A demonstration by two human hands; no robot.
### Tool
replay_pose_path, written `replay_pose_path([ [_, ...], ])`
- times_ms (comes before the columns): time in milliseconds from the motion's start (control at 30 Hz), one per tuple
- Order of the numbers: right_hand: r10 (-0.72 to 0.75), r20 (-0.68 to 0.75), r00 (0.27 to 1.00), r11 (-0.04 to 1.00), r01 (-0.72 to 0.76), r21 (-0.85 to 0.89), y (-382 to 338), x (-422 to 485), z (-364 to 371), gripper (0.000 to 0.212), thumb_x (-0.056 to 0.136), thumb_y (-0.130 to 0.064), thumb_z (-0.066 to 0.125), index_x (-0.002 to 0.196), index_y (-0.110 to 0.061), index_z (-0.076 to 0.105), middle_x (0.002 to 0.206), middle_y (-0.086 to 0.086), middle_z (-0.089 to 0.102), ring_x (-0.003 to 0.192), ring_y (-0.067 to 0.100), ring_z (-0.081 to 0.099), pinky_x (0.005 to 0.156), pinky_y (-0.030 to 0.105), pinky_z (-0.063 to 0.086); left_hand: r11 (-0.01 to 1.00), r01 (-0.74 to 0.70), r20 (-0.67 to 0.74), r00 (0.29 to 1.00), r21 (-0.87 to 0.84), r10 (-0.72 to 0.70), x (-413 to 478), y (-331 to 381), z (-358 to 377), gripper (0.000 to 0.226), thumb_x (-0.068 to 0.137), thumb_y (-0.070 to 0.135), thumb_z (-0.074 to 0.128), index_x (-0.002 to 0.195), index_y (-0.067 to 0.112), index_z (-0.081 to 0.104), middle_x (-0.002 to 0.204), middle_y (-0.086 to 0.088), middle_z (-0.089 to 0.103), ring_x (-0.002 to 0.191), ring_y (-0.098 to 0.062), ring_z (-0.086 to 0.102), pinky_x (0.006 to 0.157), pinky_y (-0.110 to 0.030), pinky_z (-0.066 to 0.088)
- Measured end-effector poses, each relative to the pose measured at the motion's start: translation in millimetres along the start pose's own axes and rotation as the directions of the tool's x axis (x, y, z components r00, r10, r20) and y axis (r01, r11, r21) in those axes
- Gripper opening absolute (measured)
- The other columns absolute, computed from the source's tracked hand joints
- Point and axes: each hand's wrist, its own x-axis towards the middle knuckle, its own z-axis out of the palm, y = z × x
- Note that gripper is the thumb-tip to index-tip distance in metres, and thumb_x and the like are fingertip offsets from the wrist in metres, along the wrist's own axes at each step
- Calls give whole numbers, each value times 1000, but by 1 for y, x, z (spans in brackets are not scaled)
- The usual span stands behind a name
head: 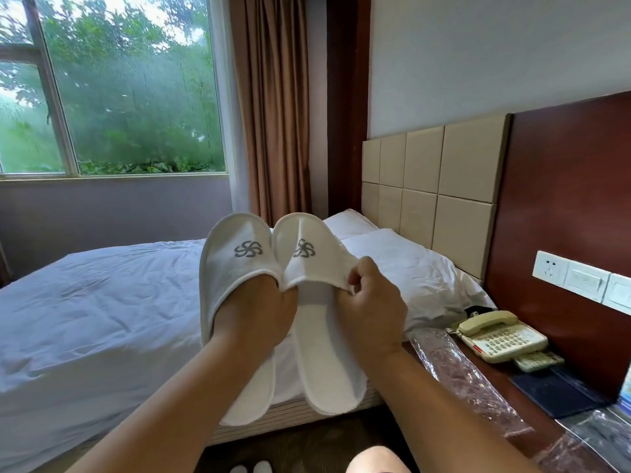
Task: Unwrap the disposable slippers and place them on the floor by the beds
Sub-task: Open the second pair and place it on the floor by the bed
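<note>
Left hand sitting inside one white slipper, both hands' fingers pinching the other slipper, held above the bed

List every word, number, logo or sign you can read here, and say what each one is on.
No readable words or numbers.
Left slipper: grey pinwheel emblem, no letters.
Right slipper: same emblem, partly folded.
Phone: keypad markings too small to read.
Remote beside the phone: buttons too blurred to read.
Wall switches: markings too blurred to read.
Colourful card at the right edge: cut off, unreadable.
</note>
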Motion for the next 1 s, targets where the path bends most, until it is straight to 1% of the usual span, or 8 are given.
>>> replay_pose_path([
  [167,-429,54,902,903,429,-2,-29,-31,0,11,82,-31,66,79,-21,64,60,-5,62,49,17,58,45,28,47,979,143,65,989,-144,-135,7,-3,2,52,88,41,58,129,9,52,113,-11,60,109,-32,55,93,-34,40],
  [267,-356,254,899,927,375,-28,-40,-36,7,19,89,-30,51,96,-19,65,89,1,69,72,22,63,62,37,54,974,130,5,991,-184,-132,14,-5,-6,36,85,52,50,97,18,57,83,6,53,76,-14,52,72,-21,36],
  [333,-303,373,877,953,286,103,-46,-33,14,28,91,-23,45,109,-14,64,116,3,65,99,23,61,86,38,52,979,98,36,995,-177,-93,17,-6,-8,39,86,54,44,95,19,59,87,2,58,84,-20,55,79,-29,43],
  [433,-276,512,813,944,131,302,-47,-23,18,28,89,-15,44,110,-16,63,112,4,65,104,20,59,94,37,48,975,79,87,994,-206,-62,17,-10,-10,46,90,56,44,115,21,59,107,-1,61,105,-24,54,95,-34,43],
  [567,-428,447,785,903,385,189,-36,-4,23,23,96,-17,48,110,-12,66,107,9,68,100,26,61,89,39,48,960,41,83,996,-276,-19,16,-18,-11,39,89,48,51,116,22,60,105,3,62,102,-23,56,88,-33,47],
  [733,-442,316,839,889,457,30,-42,14,31,44,82,-9,55,126,-5,60,120,17,65,110,34,58,99,39,44,970,-6,125,992,-241,37,12,-18,-10,45,82,45,54,47,16,45,46,7,49,50,-6,47,48,-17,28],
  [867,-450,252,857,877,478,-58,-40,15,34,31,73,0,61,103,6,69,95,23,70,91,40,65,87,41,51,937,-40,183,977,-347,110,16,-26,-19,31,74,47,48,62,19,53,64,6,58,68,-3,53,52,-14,36],
  [1000,-297,119,948,941,269,203,-43,17,30,15,75,19,59,83,10,68,71,15,64,68,18,59,87,-3,34,928,53,276,960,-370,55,22,-36,-23,10,71,27,42,78,21,48,81,11,54,77,-3,50,60,-20,34],
])
